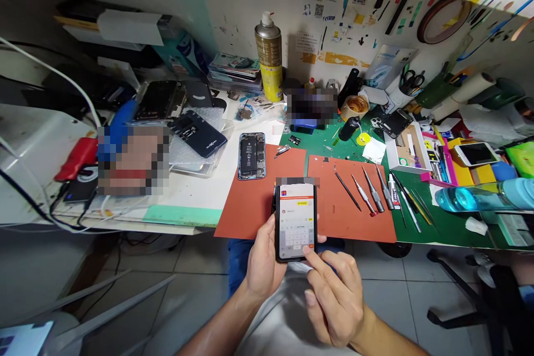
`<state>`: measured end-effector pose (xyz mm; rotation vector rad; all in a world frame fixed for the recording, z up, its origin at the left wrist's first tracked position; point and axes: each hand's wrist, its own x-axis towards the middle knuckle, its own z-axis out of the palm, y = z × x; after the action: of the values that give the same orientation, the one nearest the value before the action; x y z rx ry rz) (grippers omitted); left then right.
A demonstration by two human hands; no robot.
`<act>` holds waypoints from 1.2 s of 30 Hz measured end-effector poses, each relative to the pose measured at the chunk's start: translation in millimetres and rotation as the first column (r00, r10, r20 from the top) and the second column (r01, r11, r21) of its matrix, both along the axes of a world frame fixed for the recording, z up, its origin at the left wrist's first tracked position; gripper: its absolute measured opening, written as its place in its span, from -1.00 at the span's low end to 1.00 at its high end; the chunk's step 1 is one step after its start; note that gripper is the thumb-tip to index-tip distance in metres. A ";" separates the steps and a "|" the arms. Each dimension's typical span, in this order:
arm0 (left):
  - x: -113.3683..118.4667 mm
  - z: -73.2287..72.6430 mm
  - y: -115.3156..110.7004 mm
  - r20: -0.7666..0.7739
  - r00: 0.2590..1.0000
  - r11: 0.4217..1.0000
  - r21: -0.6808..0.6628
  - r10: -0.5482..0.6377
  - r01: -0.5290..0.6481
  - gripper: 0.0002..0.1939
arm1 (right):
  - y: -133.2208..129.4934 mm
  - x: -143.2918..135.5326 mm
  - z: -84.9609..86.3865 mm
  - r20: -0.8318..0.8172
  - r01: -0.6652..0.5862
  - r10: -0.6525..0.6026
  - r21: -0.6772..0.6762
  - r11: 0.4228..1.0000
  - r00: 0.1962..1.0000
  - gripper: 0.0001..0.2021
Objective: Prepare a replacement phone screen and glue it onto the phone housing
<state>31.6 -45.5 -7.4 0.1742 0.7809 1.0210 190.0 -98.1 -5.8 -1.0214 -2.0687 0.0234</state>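
Note:
My left hand (261, 261) is wrapped round a smartphone (296, 222) in a dark case, held upright at the bench's front edge. Its lit screen shows a chat page with a keypad on the lower half. My right hand (336, 295) holds nothing; its index finger stretches to the lower right of the screen, the other fingers loosely curled. Beyond the phone, an opened phone (251, 156) with its battery and inner parts exposed lies partly on an orange-brown mat (237, 206). A small metal part (282, 150) is to the right of it.
Several screwdrivers and picks (371, 189) lie on a second orange-brown mat (329, 219). A blue water bottle (486, 196) lies to the right, near a white phone (475, 153). At the back stands a spray can (269, 58). Phone parts (198, 132) and cables crowd the left.

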 end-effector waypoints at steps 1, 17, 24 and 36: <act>-0.1 0.6 0.1 -0.003 1.000 1.000 0.002 -0.003 0.003 -0.46 | -0.3 0.1 -0.5 -0.003 0.003 -0.003 0.000 1.000 1.000 -0.75; -0.6 -0.1 -3.0 0.038 0.999 1.000 -0.004 0.005 -0.005 -0.47 | -2.0 0.7 -1.9 0.018 0.025 -0.025 -0.013 1.000 1.000 -0.74; 0.7 1.5 -2.6 0.042 0.999 1.000 0.007 0.004 -0.004 -0.46 | 1.2 -1.8 -0.4 0.028 -0.018 0.018 0.009 1.000 0.999 -0.76; -0.4 -1.7 -4.9 0.054 0.998 0.999 -0.020 0.040 -0.039 -0.46 | 5.1 3.1 1.1 0.016 0.078 -0.078 0.005 0.997 0.997 -0.73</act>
<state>31.2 -50.4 -9.2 0.1143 0.7465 1.0514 193.1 -92.9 -4.6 -1.1021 -2.0410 -0.0295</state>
